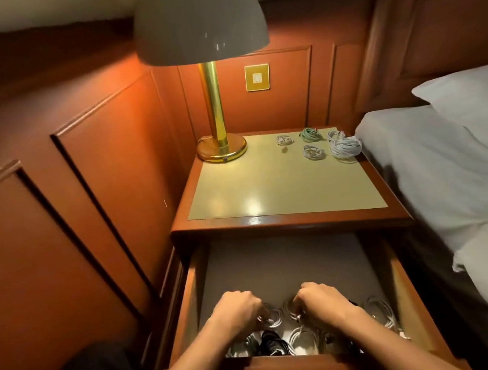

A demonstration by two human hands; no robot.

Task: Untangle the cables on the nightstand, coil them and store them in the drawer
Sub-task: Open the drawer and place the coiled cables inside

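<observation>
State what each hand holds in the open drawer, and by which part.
The left hand pinches a white coiled cable at its loops' edge; the right hand pinches a second white coiled cable likewise.

A lit brass lamp (214, 106) with a grey dome shade stood at the top centre of my view. Just right of its stem, a gold switch plate (257, 77) sat on the reddish wood panelling (48, 198). White pillows (478, 105) and a sheet (431, 175) filled the right edge.

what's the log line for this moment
step: storing | left hand: grips white coil in drawer | right hand: grips neighbouring white coil | nightstand: several coils not yet stored
</observation>
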